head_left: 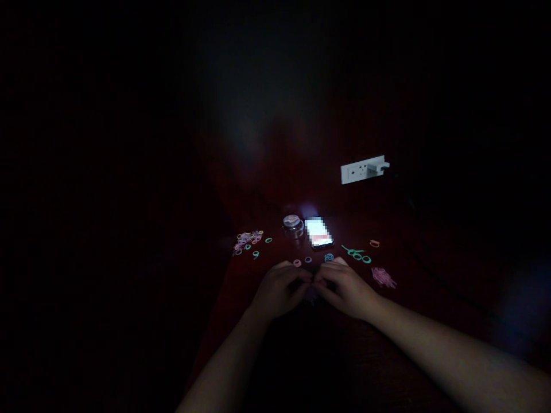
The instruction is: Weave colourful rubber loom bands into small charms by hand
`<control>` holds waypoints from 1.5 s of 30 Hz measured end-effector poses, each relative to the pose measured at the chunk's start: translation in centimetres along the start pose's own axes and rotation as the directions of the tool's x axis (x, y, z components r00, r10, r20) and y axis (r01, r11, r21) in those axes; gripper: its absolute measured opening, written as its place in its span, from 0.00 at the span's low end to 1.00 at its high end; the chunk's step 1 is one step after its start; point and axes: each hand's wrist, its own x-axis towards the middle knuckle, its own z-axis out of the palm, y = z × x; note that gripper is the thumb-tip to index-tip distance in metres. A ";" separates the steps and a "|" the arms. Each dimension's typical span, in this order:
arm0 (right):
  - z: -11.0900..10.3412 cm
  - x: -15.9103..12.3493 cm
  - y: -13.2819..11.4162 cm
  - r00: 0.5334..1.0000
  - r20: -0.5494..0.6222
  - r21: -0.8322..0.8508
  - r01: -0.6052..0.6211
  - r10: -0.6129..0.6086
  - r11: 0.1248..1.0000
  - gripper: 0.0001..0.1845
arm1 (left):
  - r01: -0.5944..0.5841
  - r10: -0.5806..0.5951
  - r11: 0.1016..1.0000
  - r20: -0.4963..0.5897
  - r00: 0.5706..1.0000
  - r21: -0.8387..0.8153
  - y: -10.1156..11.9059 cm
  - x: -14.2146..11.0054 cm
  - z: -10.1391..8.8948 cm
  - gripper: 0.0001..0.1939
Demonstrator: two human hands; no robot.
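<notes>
In the head view, my left hand (283, 291) and my right hand (346, 288) meet low over the dark table, thumbs and fingertips pinched together. Whatever they hold between them is too dark to make out; a dim purplish patch shows below the fingertips. Just beyond my left fingers lie a pink ring-shaped elastic band (297, 263) and a purple band (308, 260). Several blue bands (329, 258) lie by my right fingers. Farther right are green bands (357, 256), an orange band (374, 244) and a bunch of pink bands (383, 277).
A loose pile of mixed coloured bands (246, 241) lies at the table's left edge. Behind my hands stand a small round lidded jar (293, 227) and a phone (319, 232) with a lit screen. A white socket strip (363, 170) with a plug is on the wall. Surroundings are very dark.
</notes>
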 end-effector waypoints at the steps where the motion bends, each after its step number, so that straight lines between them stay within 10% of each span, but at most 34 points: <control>1: 0.0 0.0 0.0 1.000 -0.001 0.001 0.001 -0.001 1.000 0.04 | 0.003 -0.003 1.000 -0.003 1.000 -0.001 -0.1 0.0 0.0 0.06; 45: 0.1 0.4 0.1 0.993 -0.106 0.002 0.059 -0.059 0.998 0.06 | -0.045 0.050 0.997 -0.062 0.997 0.068 -0.8 0.0 -0.2 0.14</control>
